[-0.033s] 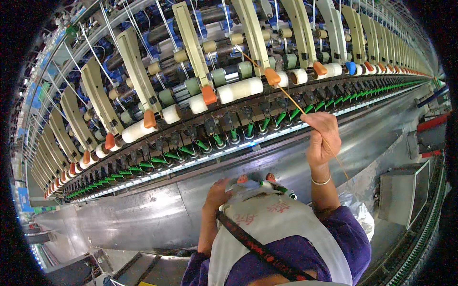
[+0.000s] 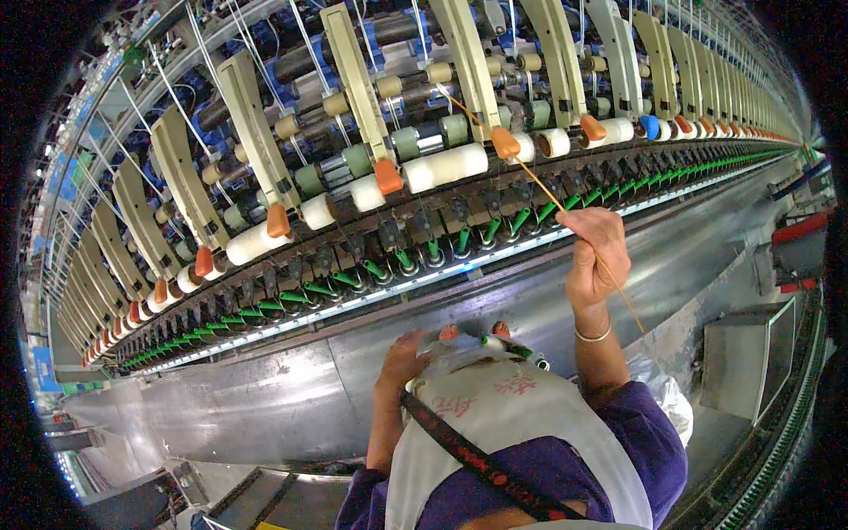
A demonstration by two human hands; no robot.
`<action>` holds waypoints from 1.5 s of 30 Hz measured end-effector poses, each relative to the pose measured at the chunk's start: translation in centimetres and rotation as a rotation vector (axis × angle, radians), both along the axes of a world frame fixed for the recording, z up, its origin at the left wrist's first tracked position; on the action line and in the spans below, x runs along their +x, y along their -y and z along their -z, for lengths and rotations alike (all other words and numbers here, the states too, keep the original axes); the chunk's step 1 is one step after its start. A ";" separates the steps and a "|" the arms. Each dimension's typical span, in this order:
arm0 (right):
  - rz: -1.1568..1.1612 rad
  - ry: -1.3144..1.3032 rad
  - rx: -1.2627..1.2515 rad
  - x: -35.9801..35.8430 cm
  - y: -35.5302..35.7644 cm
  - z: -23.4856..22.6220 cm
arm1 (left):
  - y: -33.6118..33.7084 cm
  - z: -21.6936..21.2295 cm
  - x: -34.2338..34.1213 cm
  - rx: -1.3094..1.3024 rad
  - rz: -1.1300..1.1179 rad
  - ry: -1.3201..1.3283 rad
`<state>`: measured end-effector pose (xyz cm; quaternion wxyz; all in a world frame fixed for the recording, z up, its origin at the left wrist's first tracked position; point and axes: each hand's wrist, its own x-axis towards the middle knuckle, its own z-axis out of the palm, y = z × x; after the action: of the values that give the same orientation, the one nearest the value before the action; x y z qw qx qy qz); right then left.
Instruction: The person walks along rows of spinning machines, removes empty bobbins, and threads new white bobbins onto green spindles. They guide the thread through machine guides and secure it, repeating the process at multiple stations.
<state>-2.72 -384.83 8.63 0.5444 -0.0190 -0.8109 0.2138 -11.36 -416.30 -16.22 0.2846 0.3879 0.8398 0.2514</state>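
Note:
Pinched in my right hand (image 2: 596, 256) is a long thin wooden stick (image 2: 539, 183). Its far end reaches up past an orange lever tip (image 2: 504, 142) to the small rollers of a spinning frame, with white fibre at the tip. The stick's near end sticks out below my hand. My left hand (image 2: 405, 358) hangs at the left side of my pale apron (image 2: 503, 406), beside its bunched pocket; its fingers look loosely apart, with nothing visible in them. White rollers (image 2: 446, 168) lie under the row of beige arms (image 2: 355, 84).
Green bobbins (image 2: 464, 239) stand in a long row below the rollers, along a pale rail. Grey metal floor (image 2: 291, 380) runs beside the machine. At the right are a white plastic bag (image 2: 667, 402) and a metal bin (image 2: 742, 362). One lever tip is blue (image 2: 650, 126).

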 end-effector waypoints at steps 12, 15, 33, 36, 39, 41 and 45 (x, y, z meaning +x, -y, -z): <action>0.016 0.052 0.026 -1.3 0.5 -0.1 | 0.8 -0.3 0.5 0.023 -0.059 0.070; 0.023 0.056 0.040 -1.6 0.5 -0.2 | 0.7 -0.5 0.4 0.042 -0.031 0.067; -0.004 0.097 0.234 -2.5 -0.2 -3.6 | 0.7 -0.6 0.4 0.033 -0.015 0.016; 0.006 0.088 0.225 -2.2 0.0 -3.9 | 0.9 -0.4 0.5 0.074 -0.023 0.019; 0.005 0.076 0.202 -2.1 0.0 -3.8 | 1.0 -0.3 0.6 0.039 -0.040 0.075; 0.003 0.068 0.196 -2.2 -0.2 -3.6 | 1.1 -0.1 0.6 -0.034 -0.034 0.068; 0.002 0.065 0.230 -2.5 -0.5 -3.2 | 1.3 0.0 0.7 -0.055 -0.047 0.063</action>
<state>-5.21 -384.29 11.84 0.5168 0.0358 -0.8471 0.1183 -10.69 -417.57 -16.19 0.3156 0.3518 0.8460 0.2468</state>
